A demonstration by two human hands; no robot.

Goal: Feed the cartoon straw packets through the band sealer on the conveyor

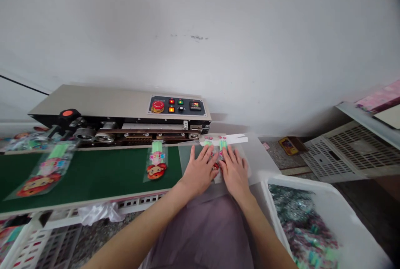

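Note:
My left hand lies flat with fingers spread over a clear plastic packet at the right end of the green conveyor belt. Beside it, my right hand rests flat, fingers stretched, on a second packet with pale green contents. Both hands partly hide what is under them. Two similar packets lie on the belt: one near the middle and a larger-looking one at the left. Each shows green strips and a red-haired cartoon figure.
Behind the belt stands a band sealing machine with a lit control panel. A white foam box at right holds many packets. Plastic crates stand on the floor at right and lower left.

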